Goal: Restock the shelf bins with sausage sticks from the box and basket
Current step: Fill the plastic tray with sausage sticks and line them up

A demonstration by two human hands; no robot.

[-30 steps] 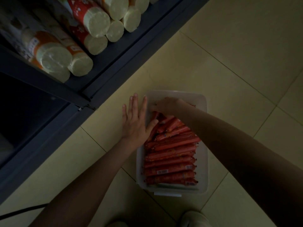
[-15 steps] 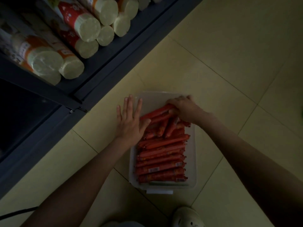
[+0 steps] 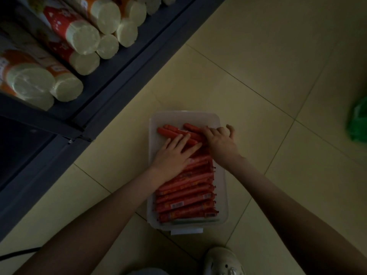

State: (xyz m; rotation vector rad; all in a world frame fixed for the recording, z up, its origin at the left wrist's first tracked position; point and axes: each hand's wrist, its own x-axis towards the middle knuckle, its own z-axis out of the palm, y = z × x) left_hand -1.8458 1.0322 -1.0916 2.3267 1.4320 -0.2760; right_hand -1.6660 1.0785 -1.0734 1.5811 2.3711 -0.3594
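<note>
Head view, looking steeply down in dim light: the pale tiled floor [image 3: 258, 66] fills most of the frame. A dark metal shelf unit [image 3: 111, 84] runs diagonally across the upper left; its lowest level carries large plastic-wrapped cylindrical rolls with pale round ends [image 3: 85, 39], stacked on their sides with the ends facing out, which keeps them from rolling off.

A translucent white rectangular plastic bin [image 3: 223, 195] sits on the floor just beside the shelf base, between the person's forearms. It is nearly full of red foil-wrapped sausage sticks [image 3: 184, 197], laid crosswise in parallel rows; a few sticks at the far end lie at a slant, not yet aligned with the rest. A bare strip of bin floor shows beyond them, so there is probably room for more.

A green plastic object [image 3: 357, 122] lies at the right edge, well apart from the bin; its identity cannot be determined. A white shoe [image 3: 222, 262] shows at the bottom edge.

Left hand [image 3: 174, 153]: flat, fingers extended, palm pressing on the upper rows. Its grip holds nothing; the hand appears to steady the stack. Right hand [image 3: 220, 139]: fingers curled narrowly over the right ends of the slanted sticks at the bin's right wall, apparently squaring them into line.
</note>
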